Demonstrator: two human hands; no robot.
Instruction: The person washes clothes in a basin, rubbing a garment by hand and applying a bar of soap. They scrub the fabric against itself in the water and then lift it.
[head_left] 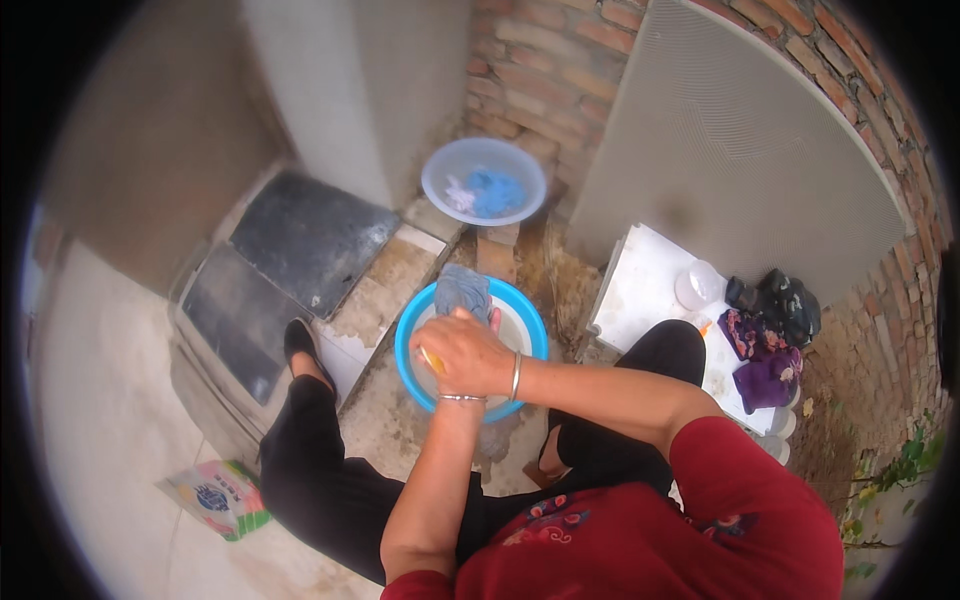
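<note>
Both hands are together over a blue-rimmed basin (538, 345) with cloudy water in it. My right hand (468, 354) crosses on top, its fingers closed round a small yellow bar (432, 360) that looks like soap. Beneath it my left hand (495, 319) is mostly hidden; a few fingertips show beside a wet grey cloth (463, 290). This hand supports the cloth, which hangs over the basin's far rim. A metal bracelet sits at each wrist.
Beyond stands a translucent basin (433, 182) with blue and white cloths. At right, a white board (640, 275) bears a plastic tub (699, 285) and dark and purple cloths (768, 380). A detergent bag (215, 498) lies at left. Dark slabs (312, 240) and a brick wall (545, 60) border the spot.
</note>
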